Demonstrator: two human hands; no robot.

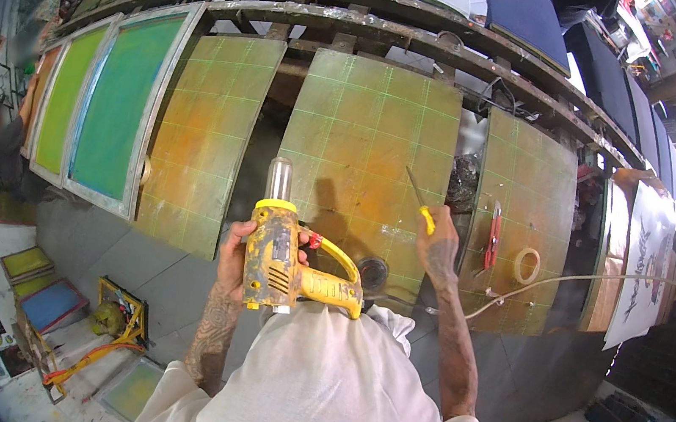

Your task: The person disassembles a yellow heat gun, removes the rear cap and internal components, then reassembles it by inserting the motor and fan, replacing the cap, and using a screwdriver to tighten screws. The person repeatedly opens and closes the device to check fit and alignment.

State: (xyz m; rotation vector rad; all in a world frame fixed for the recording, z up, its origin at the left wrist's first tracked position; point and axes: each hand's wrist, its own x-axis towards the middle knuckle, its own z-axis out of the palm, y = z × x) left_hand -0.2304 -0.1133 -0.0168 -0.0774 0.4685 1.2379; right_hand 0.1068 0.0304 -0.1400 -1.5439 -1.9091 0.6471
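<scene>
My left hand (235, 250) is wrapped round the body of a worn yellow heat gun (272, 254), its metal nozzle pointing away from me and its looped handle toward the right. In my right hand (442, 240) is a screwdriver (423, 203) with a yellow handle, its thin shaft angled forward and left. Both tools are held above the middle greenish board (367, 121), which is marked with bright green grid lines. A dark round roll or disc (371, 274) lies near that board's front edge, between my hands.
Right of my hand, a red-handled cutter-like tool (493, 238) and a tape roll (526, 266) lie on another board (525, 184). A pale cable (568, 278) runs rightward. Framed green screens (125, 106) stand at left. Dark metal rails (362, 25) cross behind. At far left is another person (0, 128).
</scene>
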